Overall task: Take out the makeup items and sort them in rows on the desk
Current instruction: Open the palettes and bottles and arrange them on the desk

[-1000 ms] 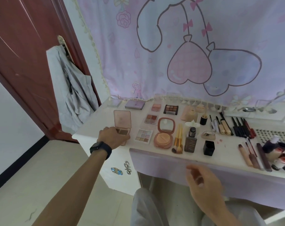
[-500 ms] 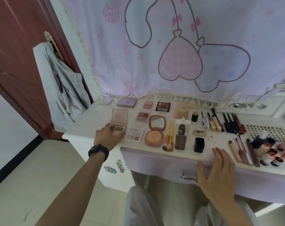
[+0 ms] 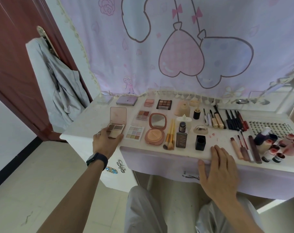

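Note:
Makeup lies in rows on the white desk (image 3: 80, 126). My left hand (image 3: 104, 143) grips the near edge of an open pink eyeshadow palette (image 3: 117, 121) at the desk's left. To its right sit a pastel palette (image 3: 135, 133), an open round powder compact (image 3: 156, 128), several yellow brushes (image 3: 170, 135), a foundation bottle (image 3: 181, 137) and a black cap (image 3: 200, 142). My right hand (image 3: 219, 172) rests flat with straight fingers on the desk's front edge, above the lilac drawer (image 3: 159, 163).
Pencils and mascaras (image 3: 233, 121) lie at the back right, lip glosses (image 3: 243, 148) and small red-stained bottles (image 3: 275, 148) at the front right. A printed curtain (image 3: 176, 47) hangs behind. A red door (image 3: 11, 64) with a grey garment (image 3: 58, 88) stands left. My knees sit under the desk.
My right hand rose from below the desk and settled flat on its front edge. My left hand stayed on the pink palette. The view moved closer to the desk.

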A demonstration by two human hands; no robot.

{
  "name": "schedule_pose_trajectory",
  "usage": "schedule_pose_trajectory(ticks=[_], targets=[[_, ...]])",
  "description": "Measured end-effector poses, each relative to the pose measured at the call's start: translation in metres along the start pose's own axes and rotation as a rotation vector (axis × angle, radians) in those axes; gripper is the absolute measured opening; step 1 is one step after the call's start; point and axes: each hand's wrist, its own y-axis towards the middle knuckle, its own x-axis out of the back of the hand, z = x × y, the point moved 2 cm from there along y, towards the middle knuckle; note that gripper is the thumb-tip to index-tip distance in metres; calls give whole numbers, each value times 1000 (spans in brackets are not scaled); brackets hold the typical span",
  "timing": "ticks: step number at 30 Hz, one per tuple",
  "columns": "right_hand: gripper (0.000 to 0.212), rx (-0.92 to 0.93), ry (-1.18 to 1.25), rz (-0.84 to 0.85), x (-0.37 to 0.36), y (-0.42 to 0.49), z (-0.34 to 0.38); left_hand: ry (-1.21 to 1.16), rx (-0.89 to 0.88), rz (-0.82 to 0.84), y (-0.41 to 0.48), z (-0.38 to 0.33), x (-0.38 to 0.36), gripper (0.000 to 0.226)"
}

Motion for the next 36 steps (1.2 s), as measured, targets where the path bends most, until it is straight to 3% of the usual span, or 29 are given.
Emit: schedule_pose_trajectory(ticks=[5,10,16,20,24,29,36], targets=[[71,-7,17,10,2,-1,0,-44,22,13,-2,3,1,86],[71,1,136,-24,10,-4,-2,-8,-23,16,-9,0,2,79],[40,123,238,-115,22,-23,16,-115,-34,36,-5,10,8,56],[25,302,352,-60,26,-15,60,-128,-73,37,15,7,24,51],[28,480,425,57,21,7,135,-65,-134,32,45,-1,45,46],[37,632,349,126,-22,33,221,66,-202,36,85,-5,71,46],[54,878,141,194,-88,42,243,217,-327,82,136,-26,72,51]])
